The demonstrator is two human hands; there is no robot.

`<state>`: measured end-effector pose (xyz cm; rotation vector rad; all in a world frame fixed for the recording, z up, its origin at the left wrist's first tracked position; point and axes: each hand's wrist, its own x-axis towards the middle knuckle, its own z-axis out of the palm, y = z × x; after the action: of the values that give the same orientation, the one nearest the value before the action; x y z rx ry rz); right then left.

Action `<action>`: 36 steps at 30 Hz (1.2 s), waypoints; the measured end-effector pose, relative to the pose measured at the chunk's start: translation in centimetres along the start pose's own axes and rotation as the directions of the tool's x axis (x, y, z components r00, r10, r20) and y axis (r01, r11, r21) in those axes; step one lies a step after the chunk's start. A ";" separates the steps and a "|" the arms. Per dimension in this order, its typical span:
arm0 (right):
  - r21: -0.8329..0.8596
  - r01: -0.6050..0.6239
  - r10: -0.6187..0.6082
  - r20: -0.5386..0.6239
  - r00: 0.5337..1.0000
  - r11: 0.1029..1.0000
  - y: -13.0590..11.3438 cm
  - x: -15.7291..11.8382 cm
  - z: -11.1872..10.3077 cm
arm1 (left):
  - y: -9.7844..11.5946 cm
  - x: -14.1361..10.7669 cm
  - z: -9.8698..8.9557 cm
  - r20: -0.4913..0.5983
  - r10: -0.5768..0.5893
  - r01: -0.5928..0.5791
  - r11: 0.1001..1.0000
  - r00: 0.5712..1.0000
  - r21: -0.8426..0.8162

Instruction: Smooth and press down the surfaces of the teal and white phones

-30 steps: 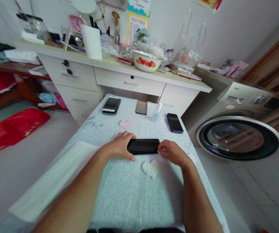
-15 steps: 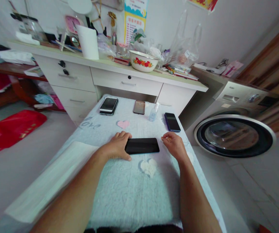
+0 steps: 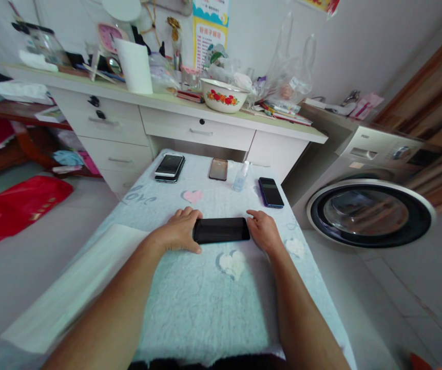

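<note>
A black smartphone (image 3: 221, 229) lies lengthwise, screen up, on the cloth-covered table (image 3: 205, 303). My left hand (image 3: 180, 229) is closed around its left end, fingers at the far edge and thumb at the near edge. Against the right end rests my right hand (image 3: 263, 229), its index finger pointing past the far corner and its other fingers curled at the edge; the thumb is mostly hidden. Beyond the hands are a clear spray bottle (image 3: 241, 177), a brownish phone case (image 3: 218, 169), a dark phone in a blue case (image 3: 271, 192) and a stack of phones (image 3: 170, 168).
A folded white cloth (image 3: 78, 282) lies along the table's left side. Behind stands a white drawer desk (image 3: 197, 121) bearing a flowered enamel bowl (image 3: 224, 96), a paper roll (image 3: 134, 67) and plastic bags. A washing machine (image 3: 370, 213) is at the right, a red bag (image 3: 22, 208) on the floor left.
My right hand has moved left from beside the phone to its right end, and its index finger has straightened. My left hand keeps its grip. The whole view has shifted slightly.
</note>
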<state>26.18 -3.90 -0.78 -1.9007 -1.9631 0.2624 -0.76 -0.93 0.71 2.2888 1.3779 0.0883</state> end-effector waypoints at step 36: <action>0.174 -0.151 0.125 0.151 0.981 0.973 -0.1 -0.1 -0.7 | 0.4 1.7 1.1 0.003 -0.191 0.051 0.246 0.981 -0.968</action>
<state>26.40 -4.08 -0.15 -1.9439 -1.8211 0.6109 0.71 0.01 -0.40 1.0705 1.0226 0.8159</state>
